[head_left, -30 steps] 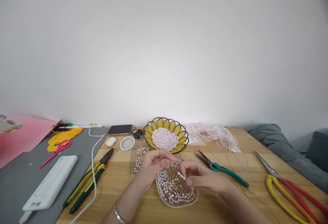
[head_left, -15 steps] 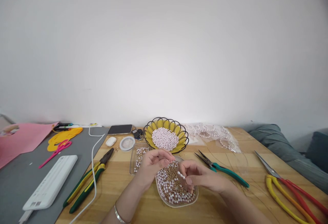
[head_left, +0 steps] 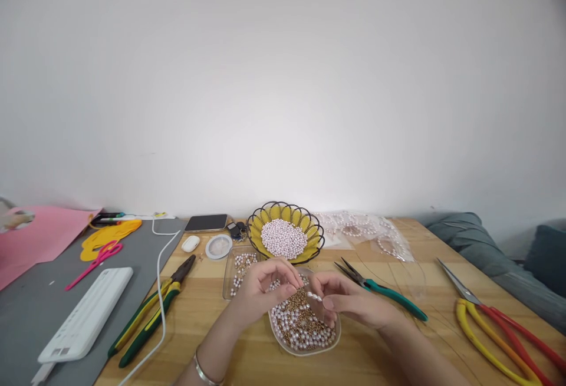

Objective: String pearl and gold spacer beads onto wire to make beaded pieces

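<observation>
Now, on the bench (head_left: 194, 312), toward its front edge, sits the bead tray (head_left: 305, 353); the white power bank (head_left: 88, 312) has unreadable marks; the left hand (head_left: 263, 293), fingertips lower than before, is pinched, its hold too small to tell; the right hand (head_left: 354, 302) grips the bead strand (head_left: 314, 297), now more level.
</observation>
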A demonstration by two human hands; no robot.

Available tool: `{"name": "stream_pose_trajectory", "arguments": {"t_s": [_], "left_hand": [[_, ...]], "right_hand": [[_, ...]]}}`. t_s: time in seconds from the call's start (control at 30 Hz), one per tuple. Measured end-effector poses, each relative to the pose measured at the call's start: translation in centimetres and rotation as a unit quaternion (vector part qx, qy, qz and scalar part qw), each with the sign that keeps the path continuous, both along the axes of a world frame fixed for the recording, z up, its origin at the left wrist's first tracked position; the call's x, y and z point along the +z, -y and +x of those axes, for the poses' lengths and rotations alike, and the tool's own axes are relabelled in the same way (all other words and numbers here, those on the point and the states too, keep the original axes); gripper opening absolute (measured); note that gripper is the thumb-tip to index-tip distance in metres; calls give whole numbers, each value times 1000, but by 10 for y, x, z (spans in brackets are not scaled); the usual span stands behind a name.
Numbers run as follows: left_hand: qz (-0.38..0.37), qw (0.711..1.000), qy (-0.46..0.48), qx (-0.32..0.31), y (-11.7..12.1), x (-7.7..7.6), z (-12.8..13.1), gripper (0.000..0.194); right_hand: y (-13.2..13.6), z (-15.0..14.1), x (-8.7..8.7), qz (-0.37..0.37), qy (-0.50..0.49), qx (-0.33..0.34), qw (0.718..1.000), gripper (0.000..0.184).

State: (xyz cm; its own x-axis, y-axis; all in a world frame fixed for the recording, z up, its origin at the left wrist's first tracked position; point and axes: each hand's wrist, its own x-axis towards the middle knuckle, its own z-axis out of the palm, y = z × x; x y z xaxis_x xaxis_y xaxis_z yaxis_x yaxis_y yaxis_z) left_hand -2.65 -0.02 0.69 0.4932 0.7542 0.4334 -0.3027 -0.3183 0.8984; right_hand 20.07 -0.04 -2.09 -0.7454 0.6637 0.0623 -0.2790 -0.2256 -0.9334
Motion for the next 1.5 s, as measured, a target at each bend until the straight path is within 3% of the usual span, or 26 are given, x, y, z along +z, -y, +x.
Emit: {"name": "stream_pose_trajectory", "arguments": {"t_s": [0.1,0.33,0.57,0.77,1.0,1.13,1.3,1.5], "left_hand": [[13,999,-31,24,0,0,2,17],[26,976,-152,157,0,-2,5,39],[40,961,-241,129,2,-4,10,14],[45,945,-294,139,0,-8,11,19],[139,856,-459,193,0,-13,8,41],[149,834,-491,204,-1,-15,9,15],[188,797,-548,173,-2,-19,11,24],[181,811,-529,174,-2,-25,12,22]], "right_hand": [[0,-1,1,7,5,-2,1000,33],[-2,0,-1,51,13,-60,997,31],[-7,-1,-5,89,-46,-162,982,27],[-7,-2,-1,88,-72,-162,980,24],[-7,-4,0,87,-67,-167,980,27],[-7,-3,-2,78,-73,-160,981,23],[-5,-3,-1,68,-70,-156,983,24],[-5,-5,-2,59,-63,-156,984,25]]}}
